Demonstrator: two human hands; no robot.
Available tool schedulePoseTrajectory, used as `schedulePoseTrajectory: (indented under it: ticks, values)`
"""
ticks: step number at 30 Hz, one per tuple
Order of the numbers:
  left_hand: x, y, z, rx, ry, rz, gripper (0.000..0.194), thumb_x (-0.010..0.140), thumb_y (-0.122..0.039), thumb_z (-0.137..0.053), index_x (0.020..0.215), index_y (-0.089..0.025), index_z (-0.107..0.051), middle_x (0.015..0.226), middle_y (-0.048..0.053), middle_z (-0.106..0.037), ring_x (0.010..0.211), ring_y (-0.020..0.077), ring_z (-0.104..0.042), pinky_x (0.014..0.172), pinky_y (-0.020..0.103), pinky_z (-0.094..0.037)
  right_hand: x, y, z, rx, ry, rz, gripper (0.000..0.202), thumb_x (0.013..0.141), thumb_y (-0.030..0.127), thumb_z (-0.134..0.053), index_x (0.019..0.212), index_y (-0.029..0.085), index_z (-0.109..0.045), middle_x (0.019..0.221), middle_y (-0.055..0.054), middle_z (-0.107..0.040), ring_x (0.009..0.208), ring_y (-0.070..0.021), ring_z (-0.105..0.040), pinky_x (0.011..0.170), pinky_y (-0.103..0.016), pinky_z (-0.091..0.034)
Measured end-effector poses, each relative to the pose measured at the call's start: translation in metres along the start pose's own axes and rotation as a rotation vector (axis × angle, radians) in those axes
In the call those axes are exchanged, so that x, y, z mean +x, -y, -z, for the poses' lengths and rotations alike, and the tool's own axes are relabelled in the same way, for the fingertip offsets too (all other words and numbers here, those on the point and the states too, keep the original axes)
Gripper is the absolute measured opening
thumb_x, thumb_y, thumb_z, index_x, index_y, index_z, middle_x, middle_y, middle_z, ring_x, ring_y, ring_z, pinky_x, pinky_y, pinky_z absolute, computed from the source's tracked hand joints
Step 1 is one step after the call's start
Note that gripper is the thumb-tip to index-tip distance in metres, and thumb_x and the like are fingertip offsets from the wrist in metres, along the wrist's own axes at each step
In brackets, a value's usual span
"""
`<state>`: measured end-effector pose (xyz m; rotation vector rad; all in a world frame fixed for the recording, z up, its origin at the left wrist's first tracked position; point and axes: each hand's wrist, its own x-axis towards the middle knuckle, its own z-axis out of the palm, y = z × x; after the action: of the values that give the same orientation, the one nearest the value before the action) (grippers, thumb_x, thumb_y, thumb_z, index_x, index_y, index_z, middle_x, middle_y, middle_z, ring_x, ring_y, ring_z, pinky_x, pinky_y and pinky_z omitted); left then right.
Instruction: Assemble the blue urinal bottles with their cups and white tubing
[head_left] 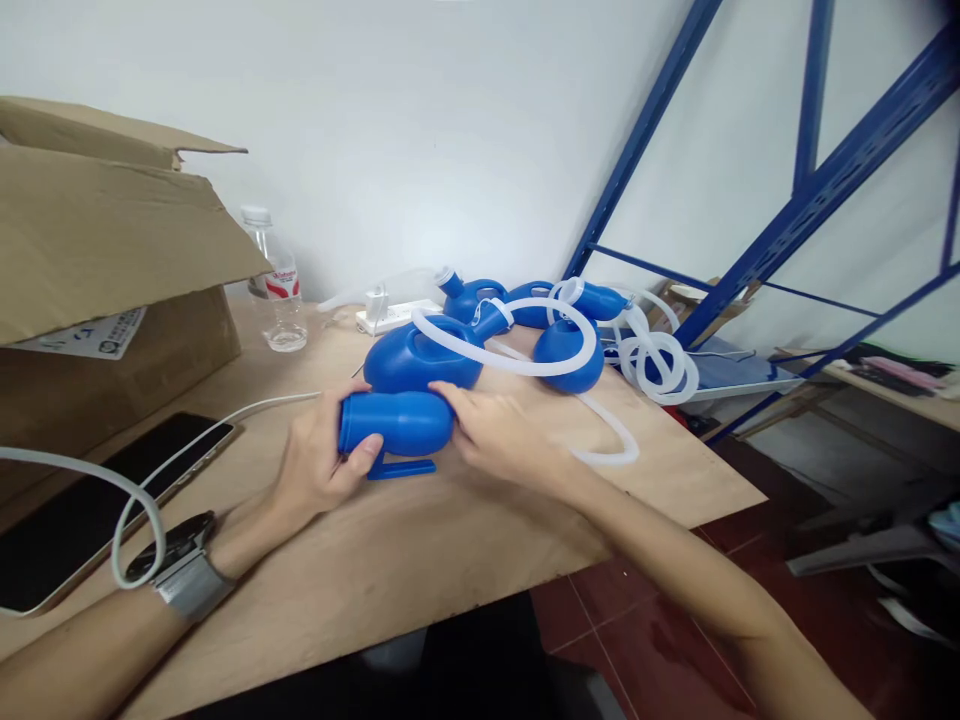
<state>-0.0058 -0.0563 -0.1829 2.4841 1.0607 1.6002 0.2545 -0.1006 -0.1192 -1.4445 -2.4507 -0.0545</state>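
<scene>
Held level just above the table is a blue plastic bottle-shaped piece (397,422), with a ridged rim at its left end and a rounded right end. My left hand (319,450) wraps that rim, thumb in front. At the rounded end, my right hand (499,435) grips with curled fingers, partly hidden behind its back. A flat blue strip (403,469) shows just under the piece; whether it is joined on cannot be seen. Right behind lies a blue jug with a handle (420,355), a clear hose (517,365) looping from its neck.
More blue jugs (480,300) and coiled hose (656,365) crowd the table's back right. A cardboard box (112,230), water bottle (281,300), phone (112,500) and white cable (247,408) are left. A power strip (397,315) sits by the wall; blue shelving (750,240) stands right.
</scene>
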Motion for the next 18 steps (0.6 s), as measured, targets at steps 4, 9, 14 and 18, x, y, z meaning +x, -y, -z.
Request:
schedulePoseTrajectory:
  ticks: [4,9,14,18]
  values:
    - [0.002,-0.003,0.004,-0.039,-0.017,0.026,0.034,0.103,-0.047,-0.047,0.119,-0.021,-0.061,0.1,0.006,-0.079,0.076,0.0237,-0.074,0.07,0.034,-0.059,0.013,0.006,-0.006,0.024,0.159,-0.081,0.036,0.1,0.011,-0.049,0.133,0.015,-0.064,0.11,-0.013,-0.081,0.088,-0.0265,-0.076,0.079,-0.036,-0.054]
    - [0.01,-0.008,0.014,-0.008,0.005,0.024,0.027,0.102,-0.043,-0.048,0.108,-0.021,-0.063,0.087,0.004,-0.079,0.061,0.02,-0.069,0.062,0.032,-0.056,0.02,-0.006,-0.01,0.312,0.204,0.088,0.035,0.099,0.01,-0.05,0.128,0.019,-0.069,0.125,-0.011,-0.08,0.113,-0.0279,-0.076,0.095,-0.039,-0.056]
    - [0.011,0.002,0.024,-0.025,0.107,-0.102,0.034,0.102,-0.045,-0.046,0.118,-0.023,-0.066,0.096,0.005,-0.082,0.075,0.0231,-0.076,0.071,0.033,-0.058,0.02,-0.015,-0.013,0.832,0.348,0.283,0.047,0.104,0.022,-0.057,0.151,0.021,-0.061,0.161,-0.011,-0.063,0.153,-0.0263,-0.054,0.127,-0.044,-0.042]
    - [0.011,0.008,0.032,0.0,0.138,-0.083,0.037,0.101,-0.047,-0.044,0.123,-0.025,-0.063,0.107,0.007,-0.082,0.086,0.025,-0.078,0.076,0.035,-0.058,0.025,-0.016,-0.004,1.043,0.613,0.149,0.045,0.096,0.024,-0.075,0.139,0.018,-0.063,0.123,-0.006,-0.076,0.121,-0.0213,-0.069,0.1,-0.032,-0.057]
